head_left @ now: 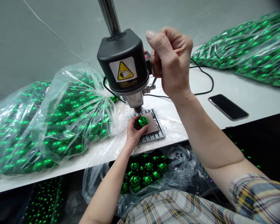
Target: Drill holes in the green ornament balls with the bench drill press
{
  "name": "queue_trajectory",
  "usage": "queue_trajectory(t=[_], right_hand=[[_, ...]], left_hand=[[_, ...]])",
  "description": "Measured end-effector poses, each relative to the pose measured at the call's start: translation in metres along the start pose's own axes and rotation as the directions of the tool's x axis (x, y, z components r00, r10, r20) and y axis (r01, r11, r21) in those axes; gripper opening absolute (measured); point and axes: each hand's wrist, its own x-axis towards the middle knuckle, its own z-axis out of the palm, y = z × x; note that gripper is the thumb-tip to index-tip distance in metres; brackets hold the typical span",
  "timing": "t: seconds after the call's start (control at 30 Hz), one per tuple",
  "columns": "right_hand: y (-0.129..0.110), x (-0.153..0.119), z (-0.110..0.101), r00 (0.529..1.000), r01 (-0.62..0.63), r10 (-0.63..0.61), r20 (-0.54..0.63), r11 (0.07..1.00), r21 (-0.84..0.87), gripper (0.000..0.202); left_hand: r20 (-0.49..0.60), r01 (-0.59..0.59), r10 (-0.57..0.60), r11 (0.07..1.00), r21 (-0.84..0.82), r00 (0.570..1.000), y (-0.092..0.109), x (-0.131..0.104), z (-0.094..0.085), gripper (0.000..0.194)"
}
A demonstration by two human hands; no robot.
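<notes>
A black drill press (123, 62) with a yellow warning label stands at the centre, its chuck just above a shiny green ball (143, 120). My left hand (134, 130) grips that ball between thumb and fingers, on a pinkish pad (152, 123) over the slotted metal base (162, 134). Dark shavings lie scattered around the base. Raised at the right of the press, my right hand (171, 57) is closed in a fist around the end of the press's lever (153, 84); most of the grip is hidden by the fingers.
A clear bag of green balls (67, 115) fills the table's left side; another bag (252, 53) lies back right. A black phone (228, 107) rests on the white table (226, 84) at right. Below the front edge sits an open bag of green balls (147, 171). A black cable curves behind.
</notes>
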Motion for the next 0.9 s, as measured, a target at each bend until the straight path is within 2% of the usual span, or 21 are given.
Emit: queue_trajectory(t=[0.13, 0.27, 0.5, 0.6, 0.8, 0.9], right_hand=[[0.001, -0.003, -0.001, 1.0, 0.004, -0.004, -0.009, 1.0, -0.023, 0.051], [0.0, -0.012, -0.004, 0.996, 0.086, -0.086, 0.005, 0.996, -0.011, 0.05], [0.002, -0.04, -0.012, 0.989, 0.12, -0.136, -0.057, 0.968, -0.219, 0.055], [0.005, -0.052, -0.016, 0.98, 0.176, -0.19, -0.056, 0.964, -0.202, 0.059], [0.012, -0.065, -0.025, 0.979, 0.196, -0.202, -0.012, 0.958, -0.21, 0.06], [0.019, -0.07, -0.029, 0.955, 0.296, -0.297, 0.021, 0.941, -0.166, 0.056]], left_hand=[[0.007, 0.0, 0.0, 1.0, 0.011, 1.0, -0.003, -0.002, 0.001, 0.057], [0.01, 0.002, -0.002, 1.0, 0.012, 1.0, -0.005, -0.001, 0.001, 0.058], [0.011, 0.0, 0.0, 1.0, -0.002, 1.0, -0.006, -0.001, 0.002, 0.057], [0.006, -0.009, 0.009, 1.0, -0.008, 1.0, -0.007, -0.002, 0.002, 0.057], [0.014, -0.004, 0.004, 1.0, 0.008, 1.0, -0.005, -0.002, 0.001, 0.058], [0.016, -0.015, 0.015, 1.0, 0.007, 1.0, -0.004, -0.002, 0.001, 0.057]])
